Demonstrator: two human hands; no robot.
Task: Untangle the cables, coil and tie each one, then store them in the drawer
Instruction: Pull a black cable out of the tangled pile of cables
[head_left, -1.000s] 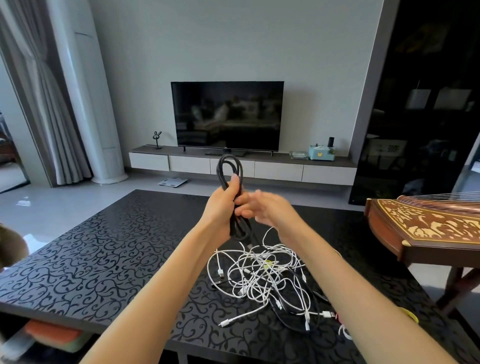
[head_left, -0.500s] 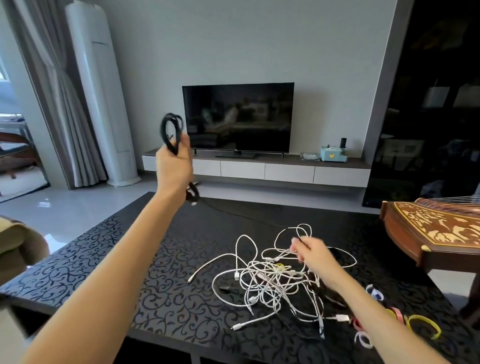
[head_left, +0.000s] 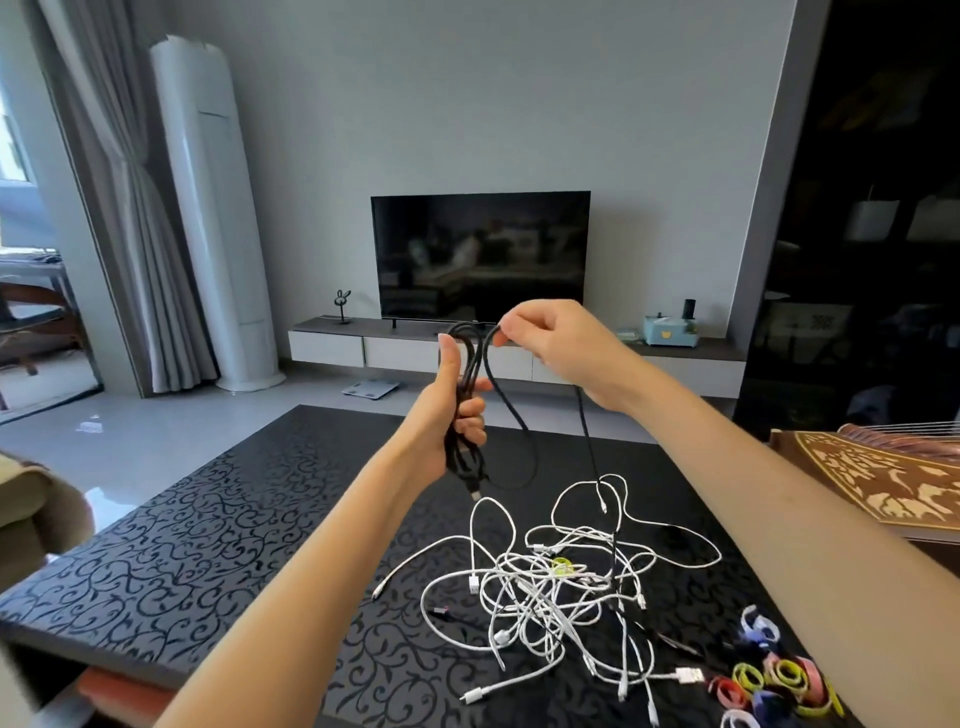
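Action above the desk (head_left: 208, 545): the left hand (head_left: 447, 415) is raised beyond the far side of the white tangle (head_left: 550, 592), grip closed round a folded bundle of the black cable (head_left: 469, 353), thumb upright along the loops. A plug end (head_left: 474, 491) dangles from the bottom of the fist, just above the tangle's far edge. The right hand (head_left: 561, 343) is higher above the tangle, level with the top of the bundle, its grip pinching a strand of that same cable between thumb and fingertips. Between the two hands a slack loop sags down. From the right hand the free length drops straight into the tangle, a dark line among the white leads; whether it is knotted in there cannot be told. The tangle lies spread on the desk, white plugs poking out all round, a yellow-green tie (head_left: 562, 566) in its middle and a short dark plug (head_left: 441, 610) just to its left. Right of the tangle, at the desk's near corner, sits a cluster of coloured ties (head_left: 779, 680). Further right, a carved wooden instrument (head_left: 883, 483) juts in. Far behind the tangle stands a dark television (head_left: 480, 254).
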